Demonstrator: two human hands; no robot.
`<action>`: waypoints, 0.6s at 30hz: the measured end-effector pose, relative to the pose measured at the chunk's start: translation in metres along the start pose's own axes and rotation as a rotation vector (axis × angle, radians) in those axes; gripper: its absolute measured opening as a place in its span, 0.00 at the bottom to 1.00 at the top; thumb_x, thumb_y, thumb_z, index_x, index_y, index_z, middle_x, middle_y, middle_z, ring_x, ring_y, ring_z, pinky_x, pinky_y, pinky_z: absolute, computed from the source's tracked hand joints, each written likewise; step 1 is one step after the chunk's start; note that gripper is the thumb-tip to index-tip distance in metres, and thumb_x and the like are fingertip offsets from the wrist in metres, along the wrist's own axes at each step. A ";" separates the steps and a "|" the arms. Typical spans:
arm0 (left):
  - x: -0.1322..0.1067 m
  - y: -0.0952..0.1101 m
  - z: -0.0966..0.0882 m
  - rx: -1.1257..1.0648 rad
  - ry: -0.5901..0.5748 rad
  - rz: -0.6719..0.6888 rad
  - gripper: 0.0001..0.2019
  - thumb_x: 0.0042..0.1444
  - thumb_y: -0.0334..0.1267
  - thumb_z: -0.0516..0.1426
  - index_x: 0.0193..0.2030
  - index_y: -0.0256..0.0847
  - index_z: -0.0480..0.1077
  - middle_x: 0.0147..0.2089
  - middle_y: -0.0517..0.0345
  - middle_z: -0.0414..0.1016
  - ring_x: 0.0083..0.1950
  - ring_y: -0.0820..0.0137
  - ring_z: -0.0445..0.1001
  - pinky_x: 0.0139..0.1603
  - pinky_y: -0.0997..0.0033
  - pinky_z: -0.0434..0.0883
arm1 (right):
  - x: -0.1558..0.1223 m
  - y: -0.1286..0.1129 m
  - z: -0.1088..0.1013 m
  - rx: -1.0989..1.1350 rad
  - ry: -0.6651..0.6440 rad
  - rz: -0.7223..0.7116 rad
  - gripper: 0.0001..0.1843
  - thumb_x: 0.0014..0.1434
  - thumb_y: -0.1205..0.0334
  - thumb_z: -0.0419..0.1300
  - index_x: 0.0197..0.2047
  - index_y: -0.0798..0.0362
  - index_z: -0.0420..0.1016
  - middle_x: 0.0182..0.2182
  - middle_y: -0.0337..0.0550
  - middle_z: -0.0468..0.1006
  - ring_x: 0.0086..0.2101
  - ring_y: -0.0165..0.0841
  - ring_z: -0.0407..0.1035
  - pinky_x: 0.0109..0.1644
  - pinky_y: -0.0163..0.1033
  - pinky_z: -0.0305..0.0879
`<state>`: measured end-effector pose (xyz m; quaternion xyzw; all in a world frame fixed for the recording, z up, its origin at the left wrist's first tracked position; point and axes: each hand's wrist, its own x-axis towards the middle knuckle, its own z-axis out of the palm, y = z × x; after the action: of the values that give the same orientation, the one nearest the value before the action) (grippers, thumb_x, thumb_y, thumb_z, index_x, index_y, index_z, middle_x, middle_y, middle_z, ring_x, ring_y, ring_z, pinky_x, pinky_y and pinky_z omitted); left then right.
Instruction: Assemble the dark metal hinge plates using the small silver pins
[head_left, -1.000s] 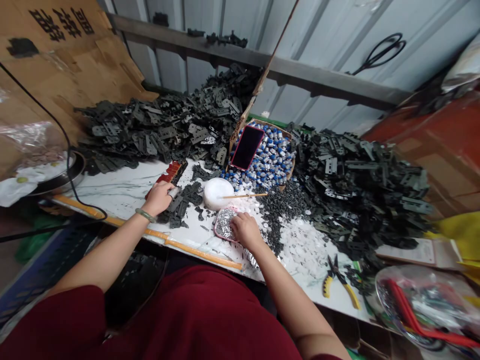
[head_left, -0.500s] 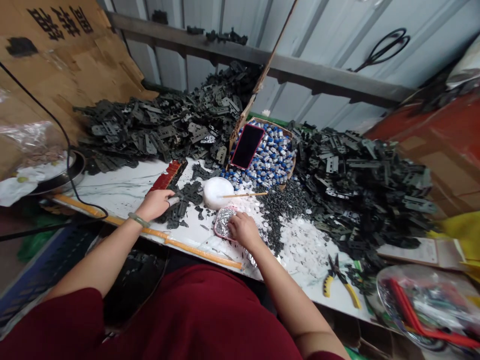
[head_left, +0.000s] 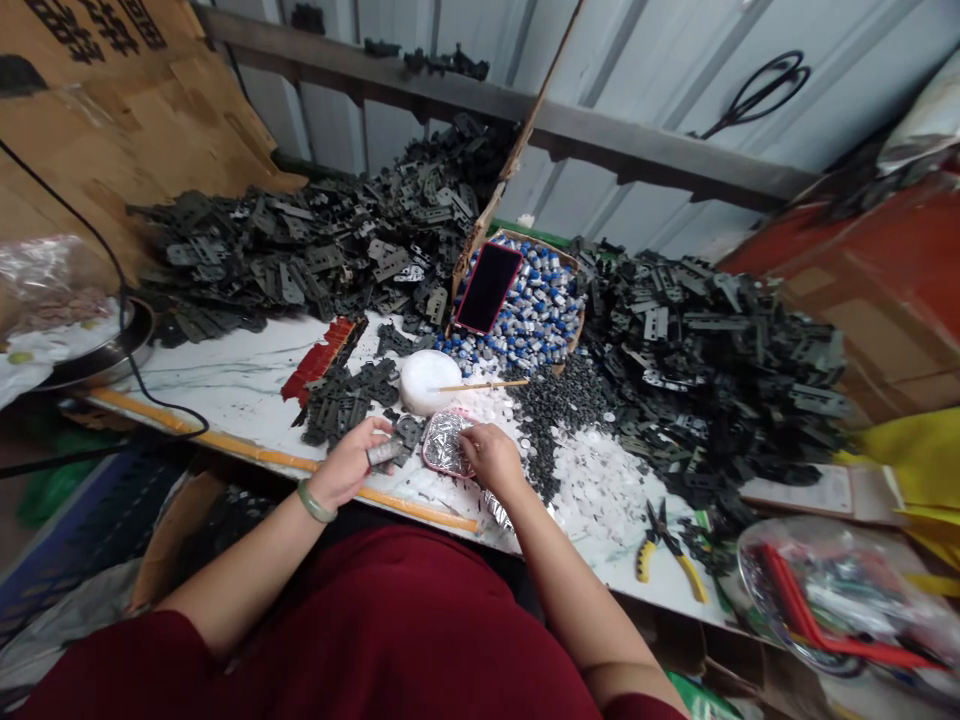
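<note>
My left hand (head_left: 351,463) is closed on a dark perforated bracket (head_left: 409,436), holding it just left of a small pink-rimmed dish. One finger of this hand has a pale grey wrap round it. The dish (head_left: 447,443) is full of tiny shiny metal pieces. My right hand (head_left: 491,457) rests over the dish's right side, fingertips pinched down among the pieces; what they grip is too small to tell. A round white tub (head_left: 429,381) with a thin wooden stick (head_left: 484,385) across it stands just behind the dish. More dark brackets (head_left: 349,400) lie loosely beyond my left hand.
Large heaps of dark brackets (head_left: 300,250) cover the back left and right. A phone (head_left: 489,287) leans on blue-and-white small parts (head_left: 544,305). Black bits (head_left: 562,410), white discs (head_left: 600,480) and yellow-handled pliers (head_left: 667,550) lie to the right. A red block (head_left: 319,360) sits left.
My left hand has come from the loose bracket pile toward me and to the right, bringing a bracket beside the dish. My right hand has stayed at the dish. The view has shifted slightly.
</note>
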<state>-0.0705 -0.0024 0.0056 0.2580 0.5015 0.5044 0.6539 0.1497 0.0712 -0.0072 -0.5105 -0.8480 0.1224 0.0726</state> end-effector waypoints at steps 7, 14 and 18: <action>0.012 -0.027 0.045 -0.061 -0.095 -0.119 0.17 0.37 0.37 0.68 0.34 0.38 0.70 0.27 0.60 0.73 0.26 0.75 0.70 0.25 0.77 0.64 | -0.014 -0.001 0.000 0.486 0.030 0.147 0.09 0.60 0.60 0.54 0.32 0.54 0.72 0.28 0.40 0.75 0.30 0.30 0.68 0.36 0.33 0.62; 0.008 -0.038 0.058 0.063 -0.098 -0.058 0.16 0.40 0.40 0.66 0.33 0.39 0.66 0.27 0.63 0.72 0.22 0.78 0.66 0.21 0.79 0.61 | -0.024 -0.010 -0.007 0.731 0.180 -0.015 0.09 0.60 0.59 0.54 0.30 0.53 0.68 0.31 0.40 0.73 0.35 0.30 0.67 0.42 0.36 0.63; 0.007 -0.039 0.056 0.099 -0.128 -0.035 0.14 0.42 0.40 0.64 0.33 0.40 0.65 0.27 0.62 0.72 0.23 0.77 0.67 0.22 0.79 0.61 | -0.026 -0.013 -0.006 0.635 0.192 -0.053 0.08 0.61 0.61 0.53 0.30 0.52 0.66 0.31 0.41 0.73 0.36 0.31 0.66 0.45 0.38 0.62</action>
<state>-0.0035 -0.0009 -0.0099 0.3128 0.4874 0.4499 0.6798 0.1521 0.0436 0.0022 -0.4493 -0.7697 0.3301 0.3110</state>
